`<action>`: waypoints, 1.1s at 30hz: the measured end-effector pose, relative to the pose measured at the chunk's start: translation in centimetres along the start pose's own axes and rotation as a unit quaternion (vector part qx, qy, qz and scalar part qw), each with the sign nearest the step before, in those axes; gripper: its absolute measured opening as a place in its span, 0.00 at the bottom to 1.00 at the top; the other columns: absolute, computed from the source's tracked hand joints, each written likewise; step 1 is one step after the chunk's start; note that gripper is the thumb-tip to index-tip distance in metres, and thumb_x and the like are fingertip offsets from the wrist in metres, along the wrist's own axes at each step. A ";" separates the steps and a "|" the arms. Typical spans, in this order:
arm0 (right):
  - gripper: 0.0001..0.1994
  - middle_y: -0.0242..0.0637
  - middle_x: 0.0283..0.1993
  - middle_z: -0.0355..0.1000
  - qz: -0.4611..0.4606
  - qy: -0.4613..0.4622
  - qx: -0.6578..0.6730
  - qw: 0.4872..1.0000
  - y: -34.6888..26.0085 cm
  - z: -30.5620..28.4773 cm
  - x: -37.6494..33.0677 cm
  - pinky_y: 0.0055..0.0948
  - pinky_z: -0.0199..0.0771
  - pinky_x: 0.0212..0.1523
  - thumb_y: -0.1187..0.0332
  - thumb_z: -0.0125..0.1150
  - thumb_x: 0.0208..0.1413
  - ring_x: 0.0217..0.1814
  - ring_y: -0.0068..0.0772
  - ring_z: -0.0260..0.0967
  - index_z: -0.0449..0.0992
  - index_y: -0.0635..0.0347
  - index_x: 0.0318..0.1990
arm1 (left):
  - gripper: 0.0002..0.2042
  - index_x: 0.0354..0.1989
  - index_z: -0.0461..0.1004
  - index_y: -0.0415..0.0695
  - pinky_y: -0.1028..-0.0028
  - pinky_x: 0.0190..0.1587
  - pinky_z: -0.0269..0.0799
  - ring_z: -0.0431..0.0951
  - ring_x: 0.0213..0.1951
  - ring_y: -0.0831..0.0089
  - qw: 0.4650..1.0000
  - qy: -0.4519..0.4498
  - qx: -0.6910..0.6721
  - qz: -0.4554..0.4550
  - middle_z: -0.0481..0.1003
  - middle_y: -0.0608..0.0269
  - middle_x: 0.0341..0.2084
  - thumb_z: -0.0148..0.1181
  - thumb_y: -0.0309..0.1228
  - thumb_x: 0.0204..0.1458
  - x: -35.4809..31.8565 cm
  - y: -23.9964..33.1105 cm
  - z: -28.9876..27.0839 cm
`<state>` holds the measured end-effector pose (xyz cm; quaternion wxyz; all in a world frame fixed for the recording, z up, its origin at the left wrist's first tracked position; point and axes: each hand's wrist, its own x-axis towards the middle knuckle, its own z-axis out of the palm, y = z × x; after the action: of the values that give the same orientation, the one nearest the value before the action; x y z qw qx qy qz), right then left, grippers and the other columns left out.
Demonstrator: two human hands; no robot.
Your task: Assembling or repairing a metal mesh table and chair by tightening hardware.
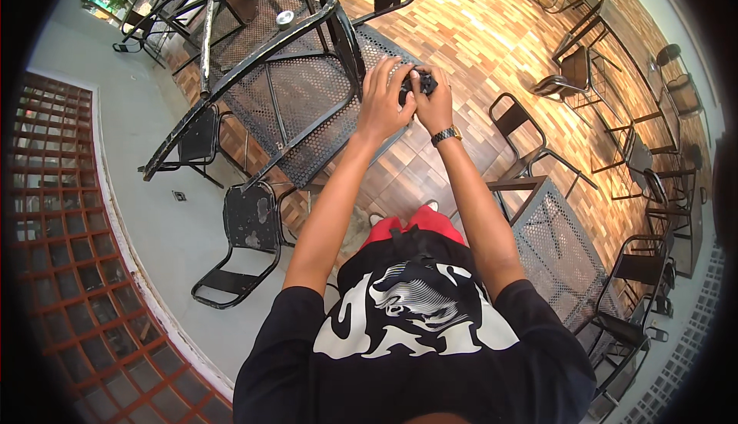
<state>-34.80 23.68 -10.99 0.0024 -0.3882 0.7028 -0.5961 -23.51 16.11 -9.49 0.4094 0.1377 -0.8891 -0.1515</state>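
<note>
Both hands meet at the near right edge of a perforated black metal table point(254, 109). My right hand point(437, 105) is closed around a small, black, crumpled-looking thing point(427, 83); its kind is hard to make out. My left hand point(383, 105) touches the left side of that thing with thumb and forefinger bent around it, its other fingers reaching over the table's edge. Just left of my hands, a worn black metal chair frame point(338, 32) lies tipped on the tabletop. Farther back on the table sits a small round silvery tin point(285, 18).
A black chair point(250, 224) stands at the lower left, another point(516, 120) to the right. A second perforated table point(557, 239) is near my right arm. More chairs and tables line the right side point(638, 162). Red-brown lattice point(69, 270) borders the left; the floor point(453, 32) is wood-patterned.
</note>
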 end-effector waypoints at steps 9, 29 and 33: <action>0.12 0.46 0.41 0.75 0.039 0.028 -0.015 0.999 4.2 -6.7 1.8 0.40 0.71 0.48 0.62 0.63 0.64 0.45 0.48 0.73 0.77 0.62 0.44 | 0.26 0.61 0.68 0.42 0.51 0.66 0.57 0.65 0.64 0.49 0.997 -0.043 -0.056 0.008 0.67 0.49 0.59 0.60 0.33 0.51 2.9 3.6 6.7; 0.10 0.48 0.46 0.73 0.273 0.277 -0.363 0.847 14.4 -31.2 -17.8 0.51 0.68 0.52 0.62 0.61 0.62 0.51 0.59 0.68 0.75 0.57 0.45 | 0.29 0.63 0.68 0.45 0.51 0.65 0.57 0.64 0.65 0.52 0.837 -0.404 -0.283 0.236 0.67 0.49 0.61 0.62 0.36 0.49 -2.9 23.3 29.5; 0.12 0.51 0.46 0.72 0.384 0.354 -0.388 0.760 13.2 -33.7 -24.2 0.52 0.68 0.53 0.61 0.60 0.63 0.52 0.61 0.68 0.74 0.58 0.46 | 0.29 0.64 0.68 0.48 0.50 0.67 0.56 0.62 0.67 0.51 0.781 -0.462 -0.305 0.287 0.66 0.48 0.63 0.62 0.37 0.50 -7.1 28.2 30.4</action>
<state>-40.77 64.95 -23.44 -0.1688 0.1846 0.9150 -0.3165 -45.87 49.29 -22.45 -0.0054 -0.3429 -0.8772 -0.3359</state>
